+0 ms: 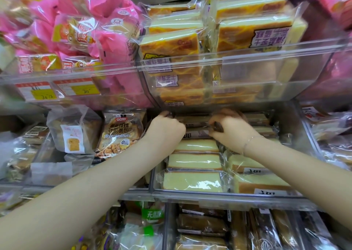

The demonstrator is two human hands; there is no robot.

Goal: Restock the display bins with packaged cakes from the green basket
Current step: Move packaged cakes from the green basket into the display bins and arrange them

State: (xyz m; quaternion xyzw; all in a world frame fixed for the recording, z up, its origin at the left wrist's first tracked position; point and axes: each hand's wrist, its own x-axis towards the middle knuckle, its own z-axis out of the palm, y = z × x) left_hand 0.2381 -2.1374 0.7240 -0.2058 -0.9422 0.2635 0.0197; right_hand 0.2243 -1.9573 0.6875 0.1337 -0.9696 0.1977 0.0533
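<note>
Both hands reach deep into the middle clear display bin [228, 196], under the upper bin's front. My left hand [167, 128] and my right hand [226, 128] each curl their fingers on the ends of a clear-wrapped packaged cake [196, 124] at the back of the bin. In front of it lie several pale yellow sponge cake packs [194, 164] in rows. The green basket is out of view.
The upper clear bin [247, 63] holds stacked orange-topped cake packs, with pink bags [80, 21] to its left. A Rye Walnuts bread bag [120, 135] stands left of my hands. Darker cake packs [205, 227] fill the lowest bins.
</note>
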